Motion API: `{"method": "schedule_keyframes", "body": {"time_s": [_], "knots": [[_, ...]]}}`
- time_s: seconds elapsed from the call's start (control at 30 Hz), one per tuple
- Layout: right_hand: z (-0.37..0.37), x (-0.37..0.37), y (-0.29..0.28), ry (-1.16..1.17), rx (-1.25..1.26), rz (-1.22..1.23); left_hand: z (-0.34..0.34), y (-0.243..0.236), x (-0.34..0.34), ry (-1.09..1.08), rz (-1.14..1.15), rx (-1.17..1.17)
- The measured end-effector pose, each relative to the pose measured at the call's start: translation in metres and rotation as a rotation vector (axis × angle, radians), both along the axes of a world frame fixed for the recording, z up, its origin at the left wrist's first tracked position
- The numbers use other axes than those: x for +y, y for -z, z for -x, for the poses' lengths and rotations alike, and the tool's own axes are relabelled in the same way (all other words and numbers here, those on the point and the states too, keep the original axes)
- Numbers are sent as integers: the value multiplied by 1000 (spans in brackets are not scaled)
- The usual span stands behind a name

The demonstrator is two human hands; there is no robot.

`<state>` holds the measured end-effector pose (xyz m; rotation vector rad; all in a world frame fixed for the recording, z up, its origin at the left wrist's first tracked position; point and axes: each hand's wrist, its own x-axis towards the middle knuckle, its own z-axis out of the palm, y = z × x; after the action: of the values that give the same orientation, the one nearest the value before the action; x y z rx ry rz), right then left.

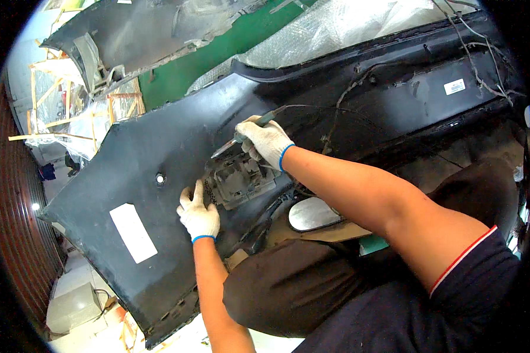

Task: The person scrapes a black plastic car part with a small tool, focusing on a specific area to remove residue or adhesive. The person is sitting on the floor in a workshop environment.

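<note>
A large black car bumper [176,141] lies inner side up across the middle of the view. My right hand [265,141], in a white knit glove, is closed around the green handle of a soldering iron [225,147]. A thin cord leaves the handle's rear, and the metal tip points down-left at the bumper, beside a dark, dirty plastic bracket [241,185]. Whether the tip touches is hard to tell. My left hand [199,217], gloved too, rests on the bumper left of the bracket with its fingers apart, holding nothing.
A white label [133,233] sticks to the bumper at left. Dark wires [347,88] run over its right part. An oval mirror-like piece [313,214] lies near my knee. Beyond are another black panel [153,35], bubble wrap [330,35] and wood-framed wrapped items [70,112].
</note>
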<state>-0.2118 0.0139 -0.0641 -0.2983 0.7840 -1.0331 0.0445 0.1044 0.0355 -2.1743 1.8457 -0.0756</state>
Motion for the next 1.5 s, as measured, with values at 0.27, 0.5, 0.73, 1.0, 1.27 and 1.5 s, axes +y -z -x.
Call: {"method": "schedule_keyframes", "body": {"time_s": [0.27, 0.5, 0.73, 1.0, 1.27, 1.5], "knots": [[29, 12, 14, 85, 10, -109, 15, -40, -47, 180, -441, -148], [35, 12, 17, 163, 2, -144, 9, -42, -14, 525, -311, -294], [40, 2, 13, 209, -65, -143, 24, -49, 57, 519, -457, -277], [22, 22, -3, -72, 117, 130, 72, -78, 87, 196, -304, 272], [5, 48, -10, -249, 356, 634, 84, -63, 163, -81, 173, 772], [-2, 59, -7, -288, 541, 824, 73, -2, 114, -51, -245, 274]]}}
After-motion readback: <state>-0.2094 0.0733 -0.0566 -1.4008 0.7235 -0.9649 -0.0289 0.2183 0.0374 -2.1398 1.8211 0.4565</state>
